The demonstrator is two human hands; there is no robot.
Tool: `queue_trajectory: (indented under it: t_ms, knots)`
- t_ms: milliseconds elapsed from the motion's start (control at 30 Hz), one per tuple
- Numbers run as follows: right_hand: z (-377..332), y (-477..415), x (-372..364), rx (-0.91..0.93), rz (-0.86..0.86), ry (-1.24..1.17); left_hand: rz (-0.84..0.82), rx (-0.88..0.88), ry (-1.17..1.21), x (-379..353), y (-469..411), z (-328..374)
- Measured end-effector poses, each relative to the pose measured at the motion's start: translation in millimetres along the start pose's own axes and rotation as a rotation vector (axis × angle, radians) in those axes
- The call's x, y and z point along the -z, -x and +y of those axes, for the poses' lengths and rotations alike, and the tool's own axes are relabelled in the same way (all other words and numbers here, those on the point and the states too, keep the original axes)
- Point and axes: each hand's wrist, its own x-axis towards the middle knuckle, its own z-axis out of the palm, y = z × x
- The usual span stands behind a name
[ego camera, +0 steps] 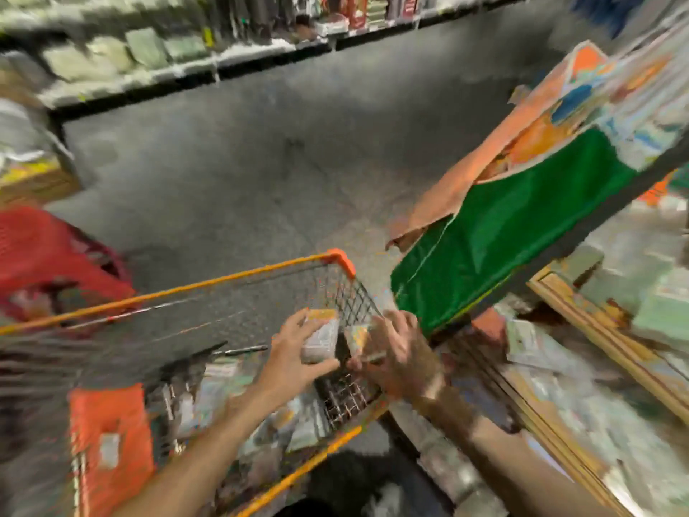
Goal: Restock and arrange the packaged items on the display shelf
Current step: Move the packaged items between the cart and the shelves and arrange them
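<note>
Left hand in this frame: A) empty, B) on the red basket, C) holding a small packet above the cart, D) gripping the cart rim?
C: the left hand grips a small packet above a corner of the wire cart; the right hand holds a second packet beside it.

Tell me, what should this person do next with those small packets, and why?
Probably swing both rightward to the wooden-edged display shelf: the left hand and right hand grip small pale packets above the orange-rimmed wire cart.
</note>
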Motion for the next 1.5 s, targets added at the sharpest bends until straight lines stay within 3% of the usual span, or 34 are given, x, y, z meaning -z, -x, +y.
queue_trajectory:
  t_ms: [167,333,433,633,833,1033,1233,1367,1500]
  knots:
    - [-64.7,9.0,-121.9,-0.075,-0.614,0.091,-0.042,0.245,0.009,-5.1,55.5,-123.7]
    - [-102.7,18.3,-189.7,-0.111,-0.978,0.129,-0.106,0.455,-0.027,-25.9,97.8,-203.8]
    - [-118.7,25.1,-221.5,-0.065,-1.101,0.176,-0.178,0.535,-0.094,-34.6,112.9,-234.4]
    - [-125.6,25.3,-231.6,-0.136,-1.175,0.106,-0.272,0.585,-0.099,-27.4,111.3,-245.8]
    - [-115.0,7.4,-188.6,-0.258,-1.011,0.056,-0.219,0.460,-0.110,8.7,74.7,-208.2]
    - [-82.3,-21.5,-78.2,-0.435,-0.561,0.000,-0.174,0.145,-0.189,43.3,-5.8,-99.1]
    - [-31.8,7.5,73.1,-0.626,-0.008,0.052,-0.235,-0.317,-0.151,15.1,-66.2,74.9]
    - [-23.2,48.0,192.1,-0.772,0.190,0.167,-0.206,-0.661,-0.082,-16.7,-58.8,208.0]
    - [-12.4,91.9,296.9,-0.862,0.380,0.257,-0.238,-0.880,0.010,-50.1,-35.0,330.8]
